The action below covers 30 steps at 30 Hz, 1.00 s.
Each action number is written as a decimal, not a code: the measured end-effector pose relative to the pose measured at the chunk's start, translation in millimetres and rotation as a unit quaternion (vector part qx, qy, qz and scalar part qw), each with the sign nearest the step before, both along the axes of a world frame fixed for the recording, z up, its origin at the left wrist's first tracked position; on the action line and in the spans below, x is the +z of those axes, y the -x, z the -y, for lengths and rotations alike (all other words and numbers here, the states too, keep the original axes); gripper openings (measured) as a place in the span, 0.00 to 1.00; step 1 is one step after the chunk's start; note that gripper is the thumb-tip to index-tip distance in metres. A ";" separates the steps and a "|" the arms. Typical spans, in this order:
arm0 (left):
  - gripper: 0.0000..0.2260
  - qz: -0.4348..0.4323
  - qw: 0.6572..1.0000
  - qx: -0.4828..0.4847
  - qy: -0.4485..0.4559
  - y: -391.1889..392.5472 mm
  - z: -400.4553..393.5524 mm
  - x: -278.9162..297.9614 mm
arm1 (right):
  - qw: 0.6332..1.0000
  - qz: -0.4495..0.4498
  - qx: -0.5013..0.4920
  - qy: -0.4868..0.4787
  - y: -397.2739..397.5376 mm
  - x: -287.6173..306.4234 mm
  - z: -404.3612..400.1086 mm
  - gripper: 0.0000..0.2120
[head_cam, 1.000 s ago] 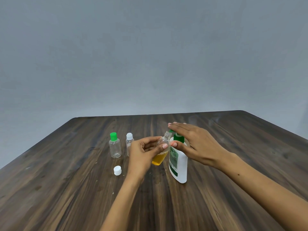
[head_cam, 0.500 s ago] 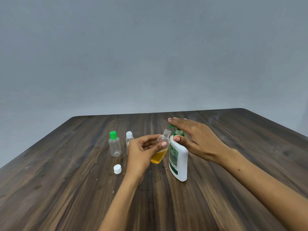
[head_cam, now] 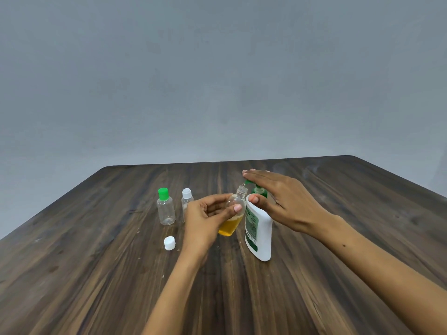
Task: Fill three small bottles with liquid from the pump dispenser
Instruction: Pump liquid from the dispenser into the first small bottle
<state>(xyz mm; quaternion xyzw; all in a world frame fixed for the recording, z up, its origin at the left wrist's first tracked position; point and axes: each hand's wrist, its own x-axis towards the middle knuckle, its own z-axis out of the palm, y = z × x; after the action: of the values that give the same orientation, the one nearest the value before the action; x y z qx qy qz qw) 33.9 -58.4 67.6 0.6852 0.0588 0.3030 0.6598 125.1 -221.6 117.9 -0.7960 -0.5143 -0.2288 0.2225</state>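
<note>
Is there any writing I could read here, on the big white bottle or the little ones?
Pump dispenser: a green and white label with print, too small and blurred to read.
Green-capped bottle, white-capped bottle and the bottle being filled: clear, no writing visible.
Loose white cap: none visible.

Soft even light (faint shadows), wide-angle distortion

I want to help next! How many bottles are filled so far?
None finished yet. The left hand holds an open bottle partly full of yellow liquid under the pump, which the right hand presses. Its white cap lies off. Two capped bottles still look empty.
</note>
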 end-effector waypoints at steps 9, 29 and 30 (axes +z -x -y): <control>0.16 -0.002 1.000 0.004 -0.002 0.6 -0.2 2.0 | 1.000 0.000 0.006 -0.005 -1.3 0.6 0.2 0.44; 0.18 -0.001 1.000 -0.003 -0.006 -3.1 0.5 2.0 | 1.000 -0.004 0.013 -0.007 -2.4 -1.2 1.2 0.44; 0.18 0.000 1.000 -0.003 -0.005 -3.0 0.5 2.0 | 1.000 -0.003 0.009 -0.002 -3.0 0.4 1.6 0.45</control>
<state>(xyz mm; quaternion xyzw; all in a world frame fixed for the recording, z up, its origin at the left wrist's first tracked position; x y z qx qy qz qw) 36.9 -59.0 69.6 0.6888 0.0553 0.3012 0.6572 128.1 -223.2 118.3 -0.7915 -0.5203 -0.2253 0.2281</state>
